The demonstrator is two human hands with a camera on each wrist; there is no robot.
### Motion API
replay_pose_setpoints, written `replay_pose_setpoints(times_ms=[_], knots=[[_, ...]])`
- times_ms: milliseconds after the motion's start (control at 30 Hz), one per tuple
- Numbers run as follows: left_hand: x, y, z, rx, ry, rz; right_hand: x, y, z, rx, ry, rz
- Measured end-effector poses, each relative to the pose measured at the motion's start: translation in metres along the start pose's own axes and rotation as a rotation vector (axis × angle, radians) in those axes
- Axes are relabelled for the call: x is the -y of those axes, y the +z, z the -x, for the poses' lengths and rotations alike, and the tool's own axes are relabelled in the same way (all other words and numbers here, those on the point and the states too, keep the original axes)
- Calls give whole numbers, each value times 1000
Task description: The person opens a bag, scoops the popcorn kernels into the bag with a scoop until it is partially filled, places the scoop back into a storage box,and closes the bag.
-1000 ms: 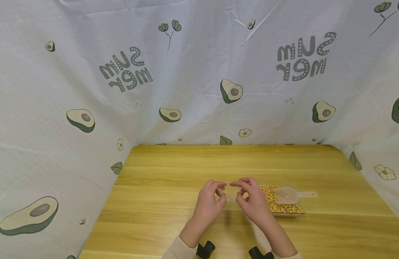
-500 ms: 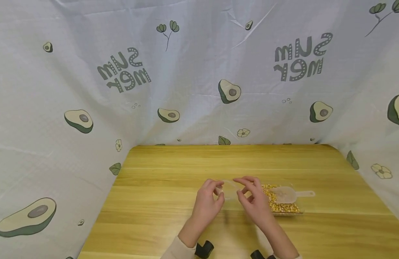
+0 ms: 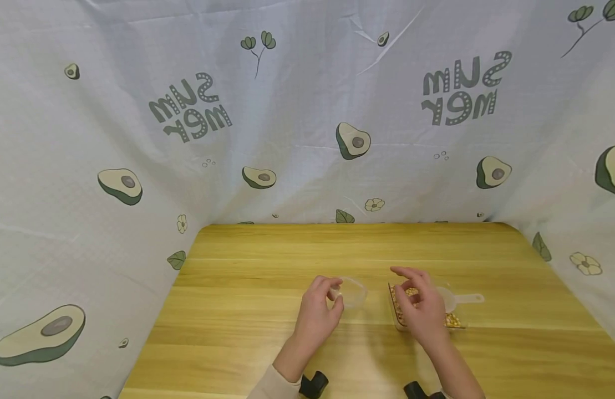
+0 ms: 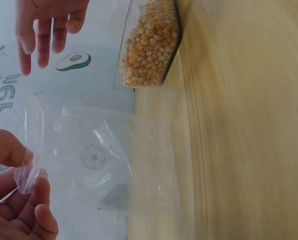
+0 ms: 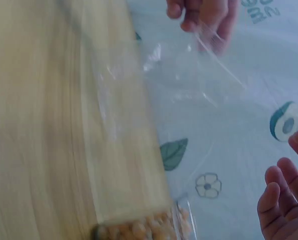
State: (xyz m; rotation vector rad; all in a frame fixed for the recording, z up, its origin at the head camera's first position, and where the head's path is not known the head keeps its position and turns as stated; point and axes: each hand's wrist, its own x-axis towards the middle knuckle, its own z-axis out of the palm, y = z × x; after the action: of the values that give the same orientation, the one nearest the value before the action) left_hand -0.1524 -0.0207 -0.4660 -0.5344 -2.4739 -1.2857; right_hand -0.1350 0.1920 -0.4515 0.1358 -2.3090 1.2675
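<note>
My left hand (image 3: 321,303) pinches one side of the mouth of a clear plastic bag (image 4: 113,155) between thumb and fingers. The bag hangs down from that grip above the table, see-through and with nothing visible inside. Over the left part of a clear container of corn kernels (image 4: 151,47) is my right hand (image 3: 421,305), apart from the bag, its fingers loosely bent and holding nothing. A translucent scoop (image 3: 449,299) lies on the corn kernels (image 3: 453,320), its handle pointing right. Part of the scoop and corn is hidden behind the right hand.
The wooden table (image 3: 247,310) stretches left of the hands and behind them. A white curtain (image 3: 297,111) printed with avocados closes off the back and both sides. Black wrist mounts (image 3: 314,384) sit below both wrists.
My right hand has let go of the bag's mouth and moved right, over the corn container. The left hand keeps the bag in nearly the same place.
</note>
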Motion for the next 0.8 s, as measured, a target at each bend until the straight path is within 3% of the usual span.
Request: replay_pose_setpoints(times_ms=[233, 600, 700, 800], knots=[[2, -1, 0, -4, -7, -9, -13, -29, -2, -168, 69, 84], [5, 0, 0, -15, -5, -6, -49, -66, 6, -341, 62, 182], [5, -1, 1, -7, -22, 0, -60, -73, 9, -361, 117, 187], [5, -1, 2, -3, -30, 3, -65, -79, 13, -316, 250, 161]])
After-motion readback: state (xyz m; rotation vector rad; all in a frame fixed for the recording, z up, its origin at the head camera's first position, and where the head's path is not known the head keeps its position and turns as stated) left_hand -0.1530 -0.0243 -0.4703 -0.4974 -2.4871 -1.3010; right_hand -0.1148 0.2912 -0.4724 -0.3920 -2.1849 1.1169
